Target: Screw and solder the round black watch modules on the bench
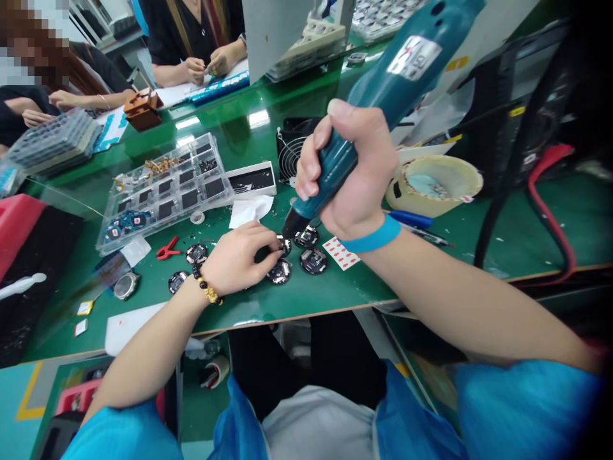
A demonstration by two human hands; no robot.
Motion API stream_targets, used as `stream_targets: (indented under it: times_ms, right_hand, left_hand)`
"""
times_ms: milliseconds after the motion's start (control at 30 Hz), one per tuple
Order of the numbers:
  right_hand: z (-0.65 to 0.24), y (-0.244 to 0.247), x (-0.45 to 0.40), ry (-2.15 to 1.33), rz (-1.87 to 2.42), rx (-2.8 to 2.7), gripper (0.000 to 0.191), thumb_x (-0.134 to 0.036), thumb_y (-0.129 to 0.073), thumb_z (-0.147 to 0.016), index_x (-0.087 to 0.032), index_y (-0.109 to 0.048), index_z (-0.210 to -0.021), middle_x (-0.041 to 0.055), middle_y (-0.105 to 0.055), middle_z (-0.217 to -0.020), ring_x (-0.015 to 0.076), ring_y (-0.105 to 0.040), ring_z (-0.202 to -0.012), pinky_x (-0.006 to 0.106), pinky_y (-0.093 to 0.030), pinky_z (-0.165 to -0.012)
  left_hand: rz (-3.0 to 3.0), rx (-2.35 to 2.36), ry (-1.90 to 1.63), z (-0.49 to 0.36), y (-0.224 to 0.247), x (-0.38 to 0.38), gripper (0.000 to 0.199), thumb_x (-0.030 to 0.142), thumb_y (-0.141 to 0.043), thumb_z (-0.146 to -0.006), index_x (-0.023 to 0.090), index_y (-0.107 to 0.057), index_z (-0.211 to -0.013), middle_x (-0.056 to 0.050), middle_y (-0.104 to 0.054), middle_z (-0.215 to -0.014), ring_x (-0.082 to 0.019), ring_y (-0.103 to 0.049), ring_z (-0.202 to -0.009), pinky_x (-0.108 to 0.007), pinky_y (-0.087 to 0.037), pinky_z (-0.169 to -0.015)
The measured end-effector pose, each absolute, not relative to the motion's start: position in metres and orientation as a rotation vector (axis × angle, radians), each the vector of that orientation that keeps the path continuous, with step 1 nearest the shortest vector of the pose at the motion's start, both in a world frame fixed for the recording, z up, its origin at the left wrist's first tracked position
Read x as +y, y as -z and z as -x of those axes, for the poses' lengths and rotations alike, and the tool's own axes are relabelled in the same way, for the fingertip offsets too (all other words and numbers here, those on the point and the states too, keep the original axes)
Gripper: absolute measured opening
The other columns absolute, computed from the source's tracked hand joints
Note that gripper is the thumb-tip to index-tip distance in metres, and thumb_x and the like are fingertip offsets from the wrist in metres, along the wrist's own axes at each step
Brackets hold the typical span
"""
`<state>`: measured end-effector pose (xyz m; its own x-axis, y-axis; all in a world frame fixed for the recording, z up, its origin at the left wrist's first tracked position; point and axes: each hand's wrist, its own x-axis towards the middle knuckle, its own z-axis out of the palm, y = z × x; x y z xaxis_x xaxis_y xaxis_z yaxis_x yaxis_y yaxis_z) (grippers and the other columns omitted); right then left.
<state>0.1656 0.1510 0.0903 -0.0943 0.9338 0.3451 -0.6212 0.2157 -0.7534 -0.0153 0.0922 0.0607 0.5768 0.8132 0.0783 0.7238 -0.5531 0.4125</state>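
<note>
right hand [347, 172] wrapped tight round teal electric screwdriver [393, 75], bit end pointing down just beside small round black module [284, 246]. left hand [237, 260] with fingers pressed together, tips pinching same module on green surface [306, 300]. more round black modules [313, 260] scattered beside it, white tissue [251, 211] just behind, red-dotted card [341, 253] near right wrist. transparent compartment tray [211, 145] of black parts further left.
</note>
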Motion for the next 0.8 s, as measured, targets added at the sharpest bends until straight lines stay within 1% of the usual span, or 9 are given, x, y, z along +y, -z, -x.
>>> stream_targets:
  times_ms: [167, 433, 600, 733, 800]
  right_hand:
    - [-0.165, -0.086, 0.156, -1.375, 0.46, -1.009, 0.062, -0.078, -0.064, -0.087, -0.023, -0.041, -0.071, -0.0033, -0.042, -0.059, 0.0123, -0.037, -0.047, 0.03, -0.032, -0.047]
    - [-0.164, -0.088, 0.16, -1.364, 0.512, -0.94, 0.061, -0.08, -0.064, -0.083, -0.025, -0.042, -0.071, -0.0026, -0.042, -0.059, 0.0151, -0.037, -0.049, 0.031, -0.034, -0.047]
    - [-0.166, -0.085, 0.164, -1.392, 0.473, -0.919, 0.056, -0.073, -0.068, -0.083, -0.024, -0.042, -0.073, -0.0042, -0.042, -0.059, 0.014, -0.039, -0.049, 0.03, -0.034, -0.048]
    - [-0.166, -0.083, 0.165, -1.435, 0.371, -0.901, 0.049, -0.06, -0.075, -0.083, -0.023, -0.044, -0.073, -0.0052, -0.046, -0.058, 0.0123, -0.039, -0.048, 0.029, -0.034, -0.047]
    - [-0.165, -0.083, 0.164, -1.432, 0.362, -0.88, 0.047, -0.058, -0.076, -0.081, -0.023, -0.046, -0.072, -0.0051, -0.047, -0.057, 0.0122, -0.039, -0.047, 0.029, -0.033, -0.046]
  left_hand:
    - [-2.416, 1.282, -0.422, 0.015, -0.06, 0.092, 0.01, 0.024, -0.062, -0.095, 0.023, -0.068, -0.086, -0.001, -0.078, -0.099, -0.023, -0.067, -0.1, -0.039, -0.052, -0.091]
    - [-2.323, 1.311, -0.475, 0.016, -0.06, 0.094, 0.013, 0.031, -0.063, -0.096, 0.023, -0.071, -0.089, -0.002, -0.078, -0.1, -0.022, -0.07, -0.098, -0.038, -0.052, -0.09]
    - [-2.285, 1.347, -0.503, 0.019, -0.061, 0.096, 0.014, 0.034, -0.065, -0.096, 0.024, -0.073, -0.09, -0.002, -0.078, -0.099, -0.022, -0.071, -0.096, -0.038, -0.053, -0.09]
    - [-2.229, 1.346, -0.55, 0.019, -0.061, 0.096, 0.014, 0.035, -0.067, -0.095, 0.024, -0.072, -0.088, -0.002, -0.078, -0.098, -0.022, -0.072, -0.096, -0.037, -0.053, -0.091]
    - [-2.22, 1.32, -0.555, 0.019, -0.061, 0.096, 0.013, 0.034, -0.068, -0.095, 0.024, -0.072, -0.088, -0.002, -0.078, -0.098, -0.021, -0.072, -0.095, -0.036, -0.053, -0.09]
